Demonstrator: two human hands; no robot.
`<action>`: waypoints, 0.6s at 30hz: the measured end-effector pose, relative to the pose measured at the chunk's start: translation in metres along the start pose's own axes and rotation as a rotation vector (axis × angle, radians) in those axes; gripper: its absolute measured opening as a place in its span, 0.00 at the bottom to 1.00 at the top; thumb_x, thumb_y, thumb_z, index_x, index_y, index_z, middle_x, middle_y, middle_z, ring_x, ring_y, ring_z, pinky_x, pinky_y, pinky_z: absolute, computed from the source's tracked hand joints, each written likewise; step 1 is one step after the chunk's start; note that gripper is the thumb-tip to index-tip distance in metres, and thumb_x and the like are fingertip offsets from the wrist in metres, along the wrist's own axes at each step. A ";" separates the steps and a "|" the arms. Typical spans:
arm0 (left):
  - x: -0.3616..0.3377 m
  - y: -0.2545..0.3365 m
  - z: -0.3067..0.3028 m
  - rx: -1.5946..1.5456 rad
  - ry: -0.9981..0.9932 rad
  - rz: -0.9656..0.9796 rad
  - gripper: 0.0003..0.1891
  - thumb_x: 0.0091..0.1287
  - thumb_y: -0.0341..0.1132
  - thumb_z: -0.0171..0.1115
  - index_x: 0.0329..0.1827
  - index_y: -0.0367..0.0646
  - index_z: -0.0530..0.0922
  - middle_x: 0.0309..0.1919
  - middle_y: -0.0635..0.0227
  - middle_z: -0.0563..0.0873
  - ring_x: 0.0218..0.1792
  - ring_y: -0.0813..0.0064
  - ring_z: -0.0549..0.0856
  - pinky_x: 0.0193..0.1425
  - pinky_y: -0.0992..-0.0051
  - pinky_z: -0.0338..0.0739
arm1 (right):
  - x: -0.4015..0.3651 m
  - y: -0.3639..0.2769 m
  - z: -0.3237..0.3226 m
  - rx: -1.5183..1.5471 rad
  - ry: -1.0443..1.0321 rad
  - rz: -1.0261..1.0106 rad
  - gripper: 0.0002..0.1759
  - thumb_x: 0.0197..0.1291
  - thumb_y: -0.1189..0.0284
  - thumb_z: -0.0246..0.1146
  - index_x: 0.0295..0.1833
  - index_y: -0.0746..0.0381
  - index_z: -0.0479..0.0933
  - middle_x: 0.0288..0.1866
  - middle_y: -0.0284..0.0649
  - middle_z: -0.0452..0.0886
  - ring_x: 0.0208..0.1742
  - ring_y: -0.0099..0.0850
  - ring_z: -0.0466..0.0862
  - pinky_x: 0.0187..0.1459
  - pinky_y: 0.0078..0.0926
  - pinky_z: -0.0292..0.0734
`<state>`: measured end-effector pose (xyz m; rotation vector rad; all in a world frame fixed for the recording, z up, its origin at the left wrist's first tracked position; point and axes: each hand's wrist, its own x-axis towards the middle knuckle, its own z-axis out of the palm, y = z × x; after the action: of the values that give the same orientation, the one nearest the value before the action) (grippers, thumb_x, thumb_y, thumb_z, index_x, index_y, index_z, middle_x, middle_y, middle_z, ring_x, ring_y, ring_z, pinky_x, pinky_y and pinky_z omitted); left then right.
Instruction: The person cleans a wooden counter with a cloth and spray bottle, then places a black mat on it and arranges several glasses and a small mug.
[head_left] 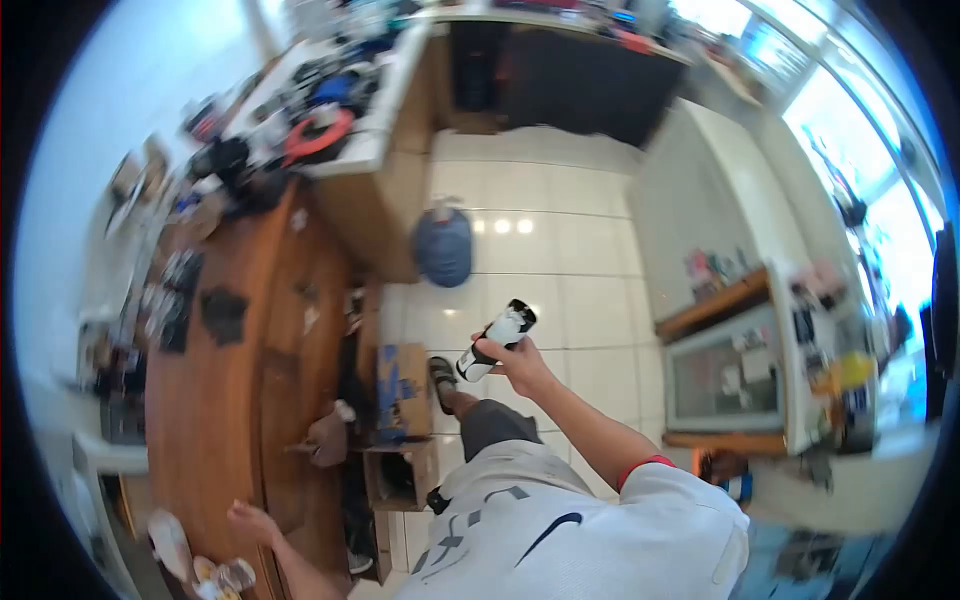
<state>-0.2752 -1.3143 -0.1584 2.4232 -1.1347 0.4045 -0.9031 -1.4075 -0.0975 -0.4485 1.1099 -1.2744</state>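
Observation:
My right hand point(518, 366) is wrapped round a black-and-white cylindrical bottle point(500, 338), held tilted above the tiled floor. Its upper end is dark and a pale label covers much of its side; the print is too small to read. Lower left, my left hand point(256, 524) is over the edge of the brown wooden cabinet top point(205, 440). Its fingers look loosely apart with nothing visible in them, though the detail is soft.
A blue water jug point(443, 247) stands on the floor ahead. A blue-and-tan cardboard box point(404, 390) sits by the cabinet. Cluttered white counter point(375, 150) at the upper left; a glass-fronted cabinet point(725, 385) to the right. Clear containers point(235, 575) are at lower left.

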 end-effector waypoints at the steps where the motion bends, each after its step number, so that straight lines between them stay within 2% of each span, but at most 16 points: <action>1: -0.012 -0.004 0.006 -0.098 0.119 0.050 0.27 0.79 0.48 0.43 0.44 0.26 0.77 0.40 0.42 0.82 0.41 0.40 0.80 0.48 0.51 0.75 | -0.026 -0.012 -0.027 -0.008 0.026 -0.053 0.23 0.55 0.68 0.76 0.54 0.62 0.77 0.50 0.37 0.84 0.52 0.28 0.84 0.51 0.37 0.83; 3: -0.048 0.016 0.020 -0.056 0.283 0.126 0.28 0.79 0.49 0.44 0.40 0.26 0.76 0.39 0.42 0.82 0.41 0.40 0.80 0.47 0.51 0.75 | -0.056 -0.011 -0.087 -0.202 0.263 -0.308 0.21 0.53 0.70 0.77 0.50 0.64 0.77 0.48 0.37 0.83 0.47 0.28 0.84 0.49 0.29 0.81; 4: -0.074 0.032 0.022 -0.149 0.348 0.215 0.28 0.78 0.50 0.45 0.41 0.28 0.78 0.41 0.42 0.83 0.41 0.40 0.81 0.46 0.52 0.75 | -0.076 -0.017 -0.109 -0.257 0.426 -0.371 0.21 0.52 0.70 0.77 0.48 0.64 0.77 0.47 0.37 0.83 0.45 0.27 0.84 0.48 0.29 0.81; 5: -0.108 0.030 0.034 -0.188 0.332 0.271 0.28 0.78 0.50 0.45 0.41 0.28 0.78 0.41 0.42 0.83 0.41 0.40 0.81 0.46 0.52 0.75 | -0.094 -0.022 -0.128 -0.316 0.565 -0.418 0.21 0.51 0.70 0.78 0.47 0.64 0.76 0.45 0.36 0.83 0.44 0.27 0.83 0.48 0.28 0.80; 6: -0.149 0.034 0.050 -0.119 0.114 0.129 0.18 0.78 0.43 0.50 0.53 0.34 0.79 0.45 0.44 0.84 0.48 0.48 0.83 0.48 0.52 0.78 | -0.107 -0.019 -0.157 -0.246 0.667 -0.416 0.22 0.51 0.71 0.78 0.48 0.64 0.76 0.44 0.37 0.83 0.43 0.27 0.83 0.48 0.29 0.80; 7: -0.194 0.047 0.052 0.026 -0.033 0.063 0.17 0.78 0.42 0.50 0.53 0.37 0.79 0.42 0.46 0.85 0.46 0.48 0.84 0.48 0.53 0.79 | -0.114 -0.015 -0.182 -0.176 0.751 -0.410 0.23 0.50 0.71 0.78 0.48 0.64 0.75 0.43 0.37 0.82 0.43 0.27 0.83 0.48 0.29 0.80; 8: -0.236 0.052 0.044 0.114 -0.193 0.160 0.18 0.75 0.44 0.54 0.53 0.36 0.79 0.40 0.46 0.86 0.44 0.47 0.85 0.45 0.52 0.79 | -0.132 -0.022 -0.195 0.029 0.806 -0.488 0.24 0.50 0.72 0.78 0.49 0.64 0.74 0.41 0.37 0.82 0.42 0.27 0.83 0.48 0.29 0.80; 9: -0.263 0.022 0.069 0.056 -0.501 0.219 0.20 0.75 0.44 0.53 0.53 0.34 0.79 0.43 0.44 0.85 0.43 0.46 0.84 0.46 0.55 0.78 | -0.143 -0.022 -0.219 0.083 0.875 -0.507 0.23 0.50 0.73 0.78 0.48 0.63 0.74 0.42 0.36 0.83 0.43 0.28 0.84 0.47 0.30 0.81; 11: -0.307 0.021 0.054 -0.008 -1.070 0.249 0.21 0.74 0.44 0.52 0.54 0.32 0.79 0.46 0.44 0.85 0.42 0.46 0.84 0.47 0.59 0.78 | -0.167 -0.026 -0.263 0.125 1.028 -0.578 0.23 0.50 0.75 0.77 0.48 0.63 0.74 0.42 0.36 0.83 0.43 0.28 0.84 0.48 0.30 0.81; 12: -0.323 0.022 0.047 0.005 -1.211 0.240 0.21 0.74 0.44 0.53 0.54 0.32 0.79 0.45 0.44 0.85 0.42 0.46 0.84 0.47 0.59 0.78 | -0.180 -0.032 -0.284 0.100 1.146 -0.554 0.23 0.50 0.75 0.77 0.49 0.63 0.74 0.42 0.36 0.83 0.43 0.28 0.84 0.48 0.30 0.81; 14: -0.338 0.047 0.034 0.007 -1.352 0.210 0.21 0.74 0.44 0.54 0.54 0.32 0.79 0.45 0.45 0.85 0.42 0.48 0.84 0.47 0.59 0.78 | -0.203 -0.044 -0.334 0.046 1.340 -0.579 0.23 0.49 0.74 0.77 0.49 0.62 0.75 0.43 0.37 0.83 0.44 0.28 0.84 0.47 0.30 0.81; 15: -0.342 0.064 0.032 0.001 -1.388 0.207 0.21 0.73 0.44 0.54 0.54 0.32 0.79 0.45 0.46 0.85 0.41 0.49 0.84 0.47 0.59 0.79 | -0.212 -0.039 -0.375 -0.067 1.436 -0.524 0.23 0.49 0.71 0.78 0.49 0.63 0.76 0.44 0.38 0.83 0.45 0.30 0.84 0.48 0.31 0.79; 17: -0.347 0.097 0.032 -0.012 -1.437 0.216 0.20 0.73 0.44 0.55 0.54 0.33 0.79 0.45 0.47 0.85 0.41 0.50 0.85 0.47 0.60 0.79 | -0.248 -0.064 -0.415 -0.204 1.648 -0.562 0.25 0.48 0.68 0.79 0.49 0.64 0.76 0.45 0.40 0.84 0.46 0.32 0.84 0.50 0.33 0.78; 18: -0.349 0.114 0.034 -0.017 -1.449 0.227 0.20 0.73 0.44 0.56 0.54 0.33 0.79 0.45 0.48 0.85 0.41 0.51 0.85 0.47 0.60 0.79 | -0.264 -0.072 -0.439 -0.201 1.665 -0.560 0.25 0.48 0.68 0.79 0.49 0.64 0.76 0.45 0.40 0.84 0.46 0.32 0.84 0.50 0.33 0.78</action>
<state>-0.5786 -1.1686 -0.3094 2.3887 -1.8335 -1.5337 -1.2859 -1.0605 -0.1303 0.3586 2.6128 -2.0588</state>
